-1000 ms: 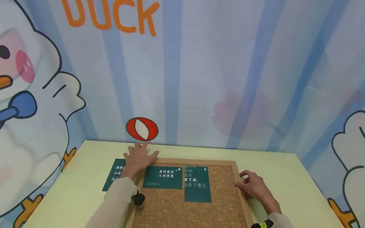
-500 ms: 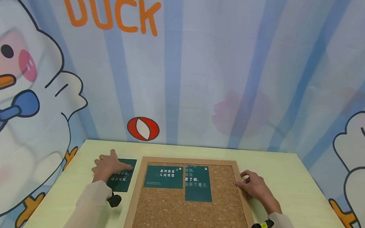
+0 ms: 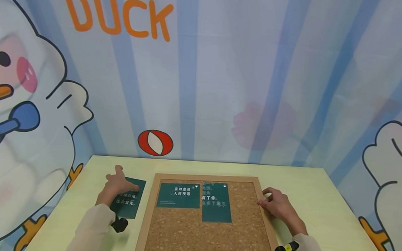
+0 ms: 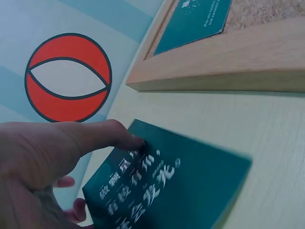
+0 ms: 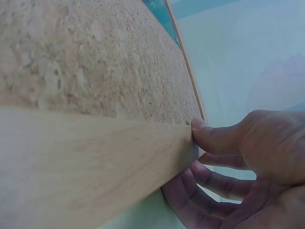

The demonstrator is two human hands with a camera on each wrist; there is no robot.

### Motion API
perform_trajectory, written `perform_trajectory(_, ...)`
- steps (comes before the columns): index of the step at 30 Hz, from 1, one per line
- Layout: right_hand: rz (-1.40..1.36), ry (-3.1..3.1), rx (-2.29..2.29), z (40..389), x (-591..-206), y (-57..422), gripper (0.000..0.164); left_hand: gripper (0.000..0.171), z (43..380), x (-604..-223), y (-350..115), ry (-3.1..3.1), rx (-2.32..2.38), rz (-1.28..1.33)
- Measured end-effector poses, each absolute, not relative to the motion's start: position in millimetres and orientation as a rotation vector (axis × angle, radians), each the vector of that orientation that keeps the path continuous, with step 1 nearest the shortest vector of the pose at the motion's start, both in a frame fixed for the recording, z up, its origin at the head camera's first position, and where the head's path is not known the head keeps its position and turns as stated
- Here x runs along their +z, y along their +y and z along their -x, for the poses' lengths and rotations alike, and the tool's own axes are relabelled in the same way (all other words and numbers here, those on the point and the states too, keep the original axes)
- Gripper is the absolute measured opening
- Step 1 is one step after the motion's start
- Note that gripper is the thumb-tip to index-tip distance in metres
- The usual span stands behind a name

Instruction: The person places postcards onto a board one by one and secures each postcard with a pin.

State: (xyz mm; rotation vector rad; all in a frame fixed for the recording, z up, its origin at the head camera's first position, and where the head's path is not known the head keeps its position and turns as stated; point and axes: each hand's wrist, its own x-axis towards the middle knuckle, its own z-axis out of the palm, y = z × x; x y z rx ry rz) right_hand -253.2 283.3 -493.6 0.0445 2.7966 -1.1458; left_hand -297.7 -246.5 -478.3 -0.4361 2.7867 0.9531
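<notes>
A dark green card with white lettering is at the table's left, beside the corkboard. My left hand pinches it, the thumb pressed on its printed face and other fingers at its far left edge, partly hidden. In the left wrist view the card looks tilted, its near right edge off the table. The wood-framed corkboard lies in the middle. My right hand grips its right frame, thumb on top; in the right wrist view the fingers curl at its outer side and underneath.
Two green cards sit on the upper corkboard: a wide one and a tall one, each with a small round white spot at its top right corner. The pale table meets a duck-printed cloth backdrop at its back edge.
My left hand has moved left from the corkboard's upper left corner to the loose card and pinches it. The card has since shifted slightly toward me and left. My right hand keeps its grip.
</notes>
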Motion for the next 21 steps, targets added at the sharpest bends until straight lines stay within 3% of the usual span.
perform_trajectory(5,-0.047,2.805,-1.130,252.7,-493.0,282.7,0.042,0.092,296.0,-471.1,-248.8,2.792,1.023,0.393)
perform_trajectory(11,-0.022,2.814,-1.129,252.4,-492.5,283.4,0.041,0.065,298.7,-454.8,-240.5,2.824,1.002,0.264)
perform_trajectory(21,-0.008,2.827,-1.122,252.0,-493.5,284.0,0.042,0.048,305.5,-431.0,-171.2,2.892,1.136,0.008)
